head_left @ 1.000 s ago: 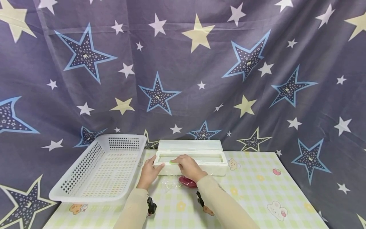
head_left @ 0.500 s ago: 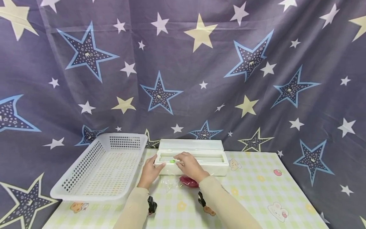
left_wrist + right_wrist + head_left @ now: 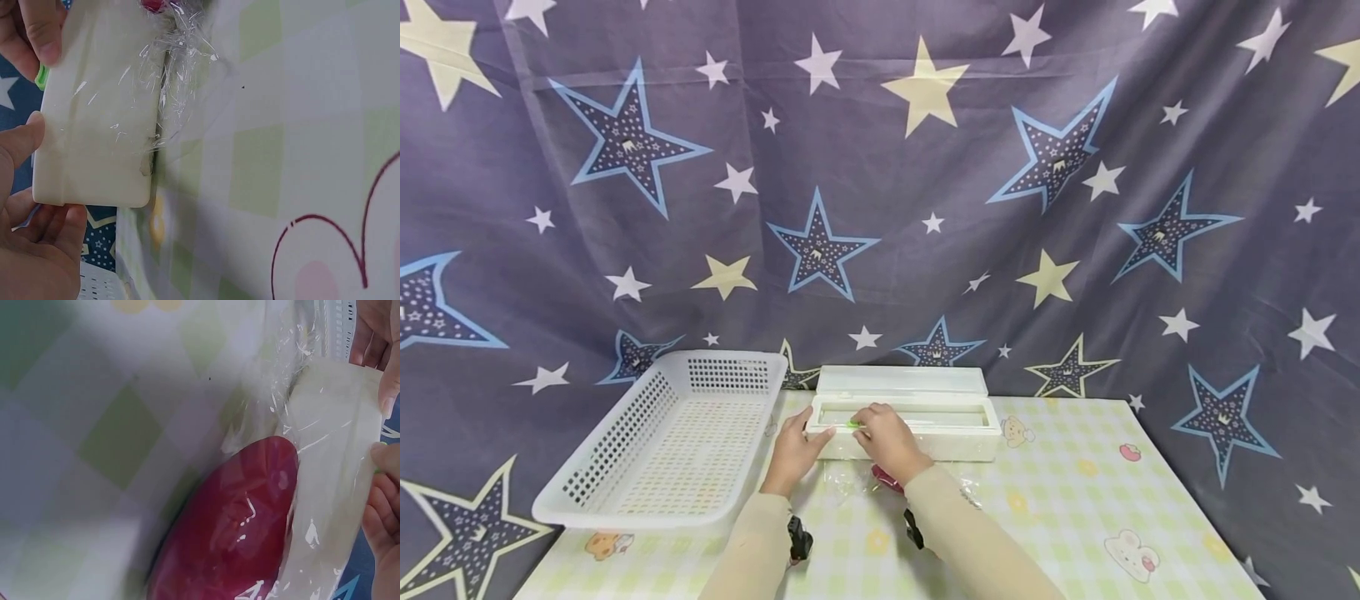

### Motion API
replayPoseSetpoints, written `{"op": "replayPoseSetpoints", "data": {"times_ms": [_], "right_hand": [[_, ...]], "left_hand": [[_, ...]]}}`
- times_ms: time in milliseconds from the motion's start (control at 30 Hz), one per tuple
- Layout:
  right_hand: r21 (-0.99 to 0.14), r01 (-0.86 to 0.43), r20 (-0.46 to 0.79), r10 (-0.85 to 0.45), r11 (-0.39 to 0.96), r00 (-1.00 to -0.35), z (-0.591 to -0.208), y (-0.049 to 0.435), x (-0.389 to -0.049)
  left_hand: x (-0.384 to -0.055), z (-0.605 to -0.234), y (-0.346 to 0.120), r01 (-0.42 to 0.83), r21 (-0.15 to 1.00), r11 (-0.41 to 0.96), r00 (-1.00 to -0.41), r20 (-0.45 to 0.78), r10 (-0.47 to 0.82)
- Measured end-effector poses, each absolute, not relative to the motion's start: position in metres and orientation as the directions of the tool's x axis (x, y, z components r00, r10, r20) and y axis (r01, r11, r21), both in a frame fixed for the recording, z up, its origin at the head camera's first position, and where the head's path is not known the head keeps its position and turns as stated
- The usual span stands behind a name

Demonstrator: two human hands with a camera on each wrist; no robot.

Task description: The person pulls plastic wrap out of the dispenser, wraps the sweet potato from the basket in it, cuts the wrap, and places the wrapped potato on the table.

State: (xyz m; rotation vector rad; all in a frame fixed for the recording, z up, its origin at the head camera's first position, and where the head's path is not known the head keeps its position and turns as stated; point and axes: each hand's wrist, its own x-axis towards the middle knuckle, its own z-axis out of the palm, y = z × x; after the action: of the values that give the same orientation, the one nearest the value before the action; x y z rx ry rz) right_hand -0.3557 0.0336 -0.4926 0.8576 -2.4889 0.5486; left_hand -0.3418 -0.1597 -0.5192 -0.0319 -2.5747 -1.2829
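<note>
A white cling film dispenser box (image 3: 917, 444) stands at the table's back edge with its lid (image 3: 901, 381) up. My left hand (image 3: 792, 452) grips its left end, thumb on the front rim and fingers round the end face, as the left wrist view shows. My right hand (image 3: 891, 442) pinches a small green slide cutter (image 3: 853, 423) on the front rim, left of the middle. Clear cling film (image 3: 181, 69) hangs down the box's front onto the table. Under the film, against the box, lies a glossy dark red oblong thing (image 3: 231, 525), partly hidden by my right forearm in the head view.
A white plastic basket (image 3: 647, 523) with perforated sides stands on the left of the table, close to my left hand. The checked tablecloth (image 3: 1060, 517) stretches to the right and front. A star-patterned curtain (image 3: 880, 167) hangs right behind the box.
My right hand has shifted slightly left, its fingers closing in on the green slide cutter. The right forearm now covers more of the red thing. My left hand stays at the box end.
</note>
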Motion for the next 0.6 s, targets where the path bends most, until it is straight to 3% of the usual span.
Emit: {"op": "replayPoseSetpoints", "data": {"times_ms": [600], "right_hand": [[-0.190, -0.663, 0.571, -0.467, 0.724, -0.675, -0.4970, 0.0307, -0.3550]], "left_hand": [[-0.3408, -0.5202, -0.1578, 0.149, 0.775, 0.614, -0.961, 0.259, -0.094]]}}
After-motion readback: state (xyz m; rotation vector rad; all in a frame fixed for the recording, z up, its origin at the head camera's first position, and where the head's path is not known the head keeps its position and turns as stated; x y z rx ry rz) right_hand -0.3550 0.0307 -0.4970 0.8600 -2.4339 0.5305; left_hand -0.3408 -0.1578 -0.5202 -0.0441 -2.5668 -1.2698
